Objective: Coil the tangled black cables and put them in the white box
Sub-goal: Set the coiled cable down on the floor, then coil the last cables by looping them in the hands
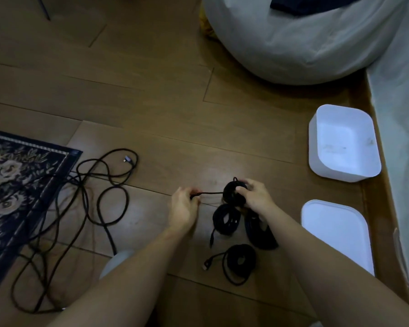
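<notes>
My right hand point(254, 194) grips a small black cable coil point(232, 192) just above the wooden floor. A short tail of that cable runs left to my left hand point(183, 205), which pinches its end. Below the hands, three coiled black cables lie on the floor: one point(226, 217) under the held coil, one point(260, 233) partly hidden by my right forearm, one point(240, 259) nearest me. A loose tangle of black cable point(99, 185) sprawls at the left. The open white box point(345, 142) stands at the right.
The box's white lid point(335, 232) lies on the floor below the box. A patterned dark rug point(17, 185) covers the left edge. A large white beanbag point(293, 38) fills the top right. A pale covered edge point(401, 138) runs along the right side.
</notes>
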Available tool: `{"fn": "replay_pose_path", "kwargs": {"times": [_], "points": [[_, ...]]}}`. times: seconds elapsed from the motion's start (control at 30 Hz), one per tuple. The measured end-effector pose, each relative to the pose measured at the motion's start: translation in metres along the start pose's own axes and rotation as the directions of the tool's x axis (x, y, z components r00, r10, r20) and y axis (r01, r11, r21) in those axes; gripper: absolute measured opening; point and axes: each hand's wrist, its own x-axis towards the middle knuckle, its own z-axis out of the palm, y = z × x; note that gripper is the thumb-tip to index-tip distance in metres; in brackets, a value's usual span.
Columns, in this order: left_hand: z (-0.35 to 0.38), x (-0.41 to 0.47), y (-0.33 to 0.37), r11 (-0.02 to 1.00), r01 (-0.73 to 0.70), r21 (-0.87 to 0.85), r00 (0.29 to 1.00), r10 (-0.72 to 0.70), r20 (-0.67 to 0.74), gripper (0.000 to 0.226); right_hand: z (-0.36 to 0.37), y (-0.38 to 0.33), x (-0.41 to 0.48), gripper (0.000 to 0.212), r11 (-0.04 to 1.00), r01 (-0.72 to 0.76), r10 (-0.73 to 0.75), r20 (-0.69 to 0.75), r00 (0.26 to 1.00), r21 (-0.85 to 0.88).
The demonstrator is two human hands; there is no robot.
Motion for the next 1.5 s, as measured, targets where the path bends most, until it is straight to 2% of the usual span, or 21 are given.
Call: {"fn": "replay_pose_path", "kwargs": {"times": [0.13, 0.27, 0.43, 0.5, 0.57, 0.6, 0.7, 0.83, 0.9, 1.0, 1.03, 1.13, 1.23, 1.3, 1.4, 1.5], "points": [[0.015, 0.013, -0.005, 0.992, 0.004, 0.129, 0.998, -0.012, 0.065, 0.023, 0.0, 0.001, 0.014, 0.02, 0.997, -0.073, 0.072, 0.069, 0.995, 0.011], [0.03, 0.006, 0.02, 0.997, -0.07, 0.035, 0.989, 0.065, 0.131, 0.04, -0.003, 0.007, 0.019, 0.031, 0.993, -0.121, 0.119, 0.082, 0.989, 0.014], [0.036, 0.001, 0.026, 0.982, -0.161, 0.102, 0.986, 0.155, 0.062, 0.016, -0.005, 0.016, 0.02, 0.047, 0.996, -0.066, 0.071, 0.07, 0.995, -0.067], [0.035, -0.001, 0.025, 0.977, -0.18, 0.117, 0.983, 0.175, 0.059, 0.013, -0.007, 0.016, 0.016, 0.061, 0.996, -0.021, 0.029, 0.086, 0.996, -0.09], [0.036, 0.001, 0.017, 0.983, -0.145, 0.112, 0.989, 0.14, 0.044, 0.018, -0.011, 0.014, 0.011, 0.069, 0.983, 0.031, -0.012, 0.104, 0.995, -0.18], [0.036, 0.003, 0.011, 0.992, -0.08, 0.098, 0.997, 0.078, 0.029, 0.02, -0.014, 0.013, 0.01, 0.068, 0.965, 0.055, -0.029, 0.104, 0.994, -0.255], [0.037, 0.006, -0.003, 0.994, 0.078, 0.079, 0.997, -0.079, 0.018, 0.026, -0.017, 0.012, 0.009, 0.054, 0.91, 0.075, -0.033, 0.107, 0.994, -0.408], [0.043, 0.003, 0.0, 0.994, 0.091, 0.063, 0.994, -0.094, 0.052, 0.017, -0.019, 0.013, 0.006, 0.045, 0.823, 0.15, -0.079, 0.151, 0.985, -0.548], [0.045, 0.003, 0.001, 0.997, 0.073, 0.0, 0.995, -0.073, 0.074, 0.005, -0.021, 0.015, 0.006, 0.046, 0.821, 0.166, -0.09, 0.163, 0.983, -0.546], [0.047, 0.0, 0.005, 0.992, 0.096, -0.082, 0.994, -0.091, 0.068, 0.008, -0.021, 0.019, 0.007, 0.05, 0.861, 0.164, -0.091, 0.171, 0.981, -0.481], [0.049, -0.003, 0.007, 0.989, 0.108, -0.099, 0.993, -0.103, 0.059, 0.003, -0.021, 0.019, 0.007, 0.05, 0.876, 0.152, -0.084, 0.165, 0.983, -0.457], [0.055, -0.014, 0.016, 0.989, 0.093, -0.116, 0.995, -0.089, 0.042, 0.026, -0.021, 0.023, 0.009, 0.048, 0.902, 0.123, -0.071, 0.14, 0.988, -0.413], [0.06, -0.019, 0.026, 0.992, 0.078, -0.103, 0.996, -0.072, 0.06, 0.023, -0.02, 0.024, 0.008, 0.048, 0.88, 0.142, -0.092, 0.131, 0.987, -0.453], [0.059, -0.021, 0.03, 0.994, 0.073, -0.078, 0.995, -0.067, 0.077, 0.023, -0.018, 0.022, 0.007, 0.046, 0.829, 0.171, -0.12, 0.13, 0.984, -0.532], [0.052, -0.024, 0.03, 0.996, 0.042, -0.077, 0.998, -0.038, 0.053, 0.024, -0.014, 0.012, 0.003, 0.036, 0.685, 0.249, -0.187, 0.165, 0.968, -0.685], [0.036, -0.023, 0.021, 0.994, 0.022, -0.104, 0.999, -0.019, 0.027, 0.027, -0.005, -0.002, -0.004, 0.036, 0.561, 0.308, -0.255, 0.194, 0.947, -0.768]]}}
